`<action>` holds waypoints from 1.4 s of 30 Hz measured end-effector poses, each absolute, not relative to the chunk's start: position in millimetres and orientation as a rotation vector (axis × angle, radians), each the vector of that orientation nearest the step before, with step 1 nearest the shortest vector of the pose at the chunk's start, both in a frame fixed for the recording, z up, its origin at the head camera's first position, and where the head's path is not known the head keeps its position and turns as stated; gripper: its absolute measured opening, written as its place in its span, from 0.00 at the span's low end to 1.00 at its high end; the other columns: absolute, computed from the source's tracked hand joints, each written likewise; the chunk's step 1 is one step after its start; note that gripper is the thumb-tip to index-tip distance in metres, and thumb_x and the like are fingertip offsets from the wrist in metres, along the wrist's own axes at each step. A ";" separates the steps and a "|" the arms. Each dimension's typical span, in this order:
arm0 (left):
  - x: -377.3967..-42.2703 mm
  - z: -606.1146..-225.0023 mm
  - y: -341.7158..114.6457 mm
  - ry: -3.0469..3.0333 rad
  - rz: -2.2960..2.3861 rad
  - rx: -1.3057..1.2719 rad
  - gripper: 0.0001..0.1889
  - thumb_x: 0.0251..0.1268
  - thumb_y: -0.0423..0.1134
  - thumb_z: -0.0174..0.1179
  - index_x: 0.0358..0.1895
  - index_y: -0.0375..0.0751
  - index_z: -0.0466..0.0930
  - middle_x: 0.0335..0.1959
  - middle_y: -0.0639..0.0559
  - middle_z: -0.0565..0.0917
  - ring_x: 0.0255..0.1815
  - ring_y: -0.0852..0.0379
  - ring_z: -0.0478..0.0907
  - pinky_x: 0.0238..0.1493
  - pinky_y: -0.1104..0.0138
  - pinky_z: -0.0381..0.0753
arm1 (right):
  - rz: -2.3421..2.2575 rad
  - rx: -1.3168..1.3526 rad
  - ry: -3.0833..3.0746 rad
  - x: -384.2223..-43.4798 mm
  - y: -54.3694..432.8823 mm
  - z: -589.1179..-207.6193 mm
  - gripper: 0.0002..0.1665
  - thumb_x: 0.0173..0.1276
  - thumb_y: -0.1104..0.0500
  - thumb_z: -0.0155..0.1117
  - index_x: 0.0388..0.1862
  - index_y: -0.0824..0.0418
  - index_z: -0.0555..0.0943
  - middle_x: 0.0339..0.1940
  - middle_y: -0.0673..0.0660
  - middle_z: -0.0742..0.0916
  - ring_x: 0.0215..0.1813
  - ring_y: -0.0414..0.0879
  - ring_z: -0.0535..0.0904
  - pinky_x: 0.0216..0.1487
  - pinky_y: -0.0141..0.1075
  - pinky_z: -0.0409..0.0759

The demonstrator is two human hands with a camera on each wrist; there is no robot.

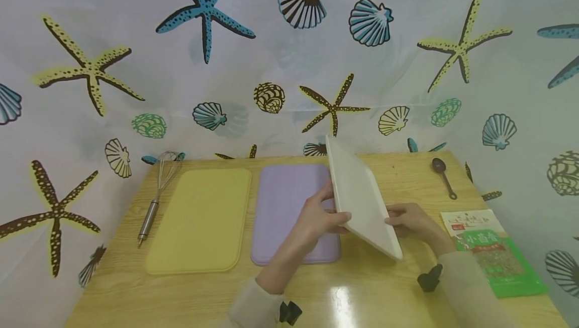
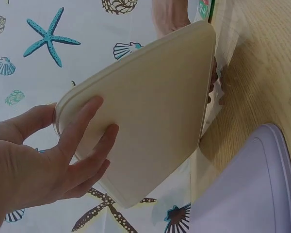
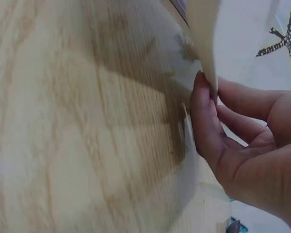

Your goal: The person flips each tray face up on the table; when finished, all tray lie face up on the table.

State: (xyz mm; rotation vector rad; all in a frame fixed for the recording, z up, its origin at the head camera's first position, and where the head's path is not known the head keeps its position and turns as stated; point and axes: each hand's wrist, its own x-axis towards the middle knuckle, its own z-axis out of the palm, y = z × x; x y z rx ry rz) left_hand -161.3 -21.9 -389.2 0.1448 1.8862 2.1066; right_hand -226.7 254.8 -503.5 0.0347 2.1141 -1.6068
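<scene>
A cream-white cutting board (image 1: 364, 195) is held tilted up on edge above the table, right of the purple cutting board (image 1: 289, 202). My left hand (image 1: 316, 215) grips its left edge, with the thumb on one face and the fingers spread over the other, as the left wrist view shows on the board's face (image 2: 150, 111). On the opposite edge, my right hand (image 1: 413, 220) pinches the board between thumb and fingers. The right wrist view shows that pinch at the thin rim (image 3: 208, 53). Farther left lies a yellow cutting board (image 1: 201, 217), flat on the wood.
A whisk (image 1: 154, 207) lies along the table's left side. At the right are a dark measuring spoon (image 1: 441, 170) and a green-and-white seasoning packet (image 1: 495, 257). Behind the wooden table (image 1: 190, 298) hangs a cloth (image 1: 253, 72) printed with starfish and shells.
</scene>
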 end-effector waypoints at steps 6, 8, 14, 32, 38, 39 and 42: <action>-165.1 -394.5 -27.1 1.855 2.072 0.117 0.48 0.54 0.23 0.65 0.77 0.41 0.47 0.61 0.37 0.67 0.40 0.45 0.84 0.38 0.56 0.86 | -1.668 0.162 2.071 -225.6 267.8 -506.6 0.38 0.62 0.64 0.68 0.69 0.72 0.65 0.53 0.66 0.83 0.46 0.50 0.85 0.48 0.43 0.84; -167.0 -398.2 -29.0 1.858 2.064 0.114 0.46 0.56 0.24 0.64 0.77 0.40 0.48 0.59 0.36 0.68 0.38 0.45 0.84 0.38 0.55 0.86 | -1.671 0.182 2.074 -224.5 270.9 -505.2 0.38 0.62 0.64 0.68 0.69 0.72 0.65 0.52 0.65 0.83 0.45 0.50 0.85 0.48 0.43 0.84; -173.3 -406.9 -35.9 1.844 2.061 0.098 0.40 0.62 0.27 0.61 0.75 0.38 0.52 0.55 0.34 0.71 0.36 0.49 0.83 0.38 0.55 0.86 | -1.648 0.155 2.105 -219.0 278.7 -496.7 0.38 0.63 0.64 0.68 0.70 0.70 0.65 0.51 0.64 0.82 0.44 0.49 0.85 0.47 0.42 0.84; -196.4 -428.6 -27.2 1.926 1.965 0.053 0.36 0.59 0.22 0.61 0.72 0.34 0.59 0.39 0.41 0.72 0.31 0.53 0.78 0.28 0.58 0.86 | -1.537 0.092 2.285 -215.8 308.4 -482.9 0.37 0.64 0.63 0.66 0.68 0.75 0.64 0.52 0.69 0.79 0.42 0.49 0.85 0.45 0.41 0.85; -201.6 -440.3 -16.3 1.992 1.929 0.009 0.33 0.57 0.19 0.60 0.68 0.26 0.62 0.33 0.44 0.72 0.31 0.52 0.78 0.28 0.58 0.86 | -1.525 0.154 2.304 -218.3 314.3 -485.6 0.37 0.63 0.66 0.66 0.68 0.76 0.64 0.48 0.67 0.81 0.40 0.46 0.84 0.44 0.41 0.85; -202.7 -442.7 -14.5 2.003 1.919 0.005 0.33 0.57 0.19 0.59 0.68 0.26 0.62 0.32 0.44 0.72 0.31 0.51 0.78 0.30 0.57 0.86 | -1.524 0.176 2.310 -218.9 315.4 -485.8 0.36 0.63 0.66 0.66 0.68 0.76 0.65 0.47 0.66 0.81 0.39 0.46 0.84 0.44 0.41 0.85; -204.9 -448.3 -10.0 2.038 1.892 0.003 0.32 0.56 0.18 0.59 0.67 0.25 0.63 0.32 0.45 0.72 0.33 0.46 0.78 0.34 0.52 0.85 | -1.476 0.187 2.349 -220.9 321.0 -485.5 0.37 0.62 0.66 0.67 0.68 0.75 0.65 0.47 0.65 0.81 0.40 0.46 0.83 0.46 0.42 0.84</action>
